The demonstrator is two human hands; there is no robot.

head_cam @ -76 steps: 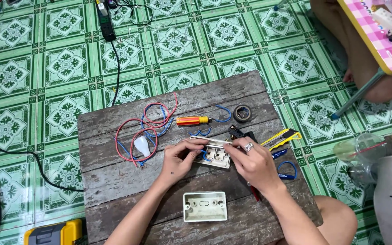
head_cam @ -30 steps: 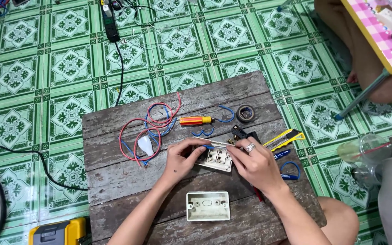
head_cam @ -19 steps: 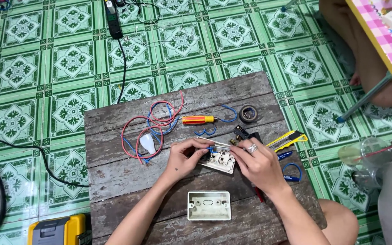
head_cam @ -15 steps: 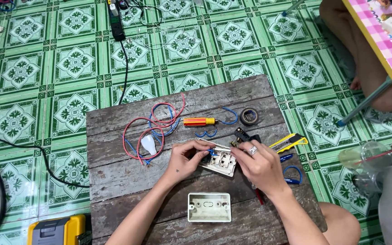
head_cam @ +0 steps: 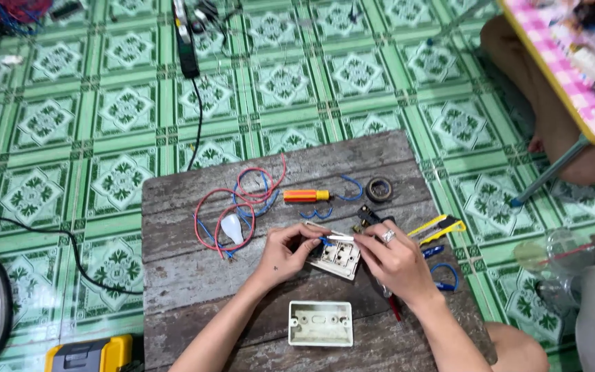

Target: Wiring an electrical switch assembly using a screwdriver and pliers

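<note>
Fingers of the right hand [head_cam: 397,258] pinch a thin white tool [head_cam: 341,238] against the switch plate [head_cam: 339,256], which the left hand [head_cam: 289,249] steadies while gripping a blue wire [head_cam: 326,240]. Below the plate lies the open wall box [head_cam: 320,323], still unfitted; above it, loose wires [head_cam: 242,200], bulb [head_cam: 231,228] and screwdriver [head_cam: 306,195]. Wiring looks unfinished.

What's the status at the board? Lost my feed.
Left hand gripping switch plate. Right hand pinching white wire over it. Empty wall box lies apart.
</note>
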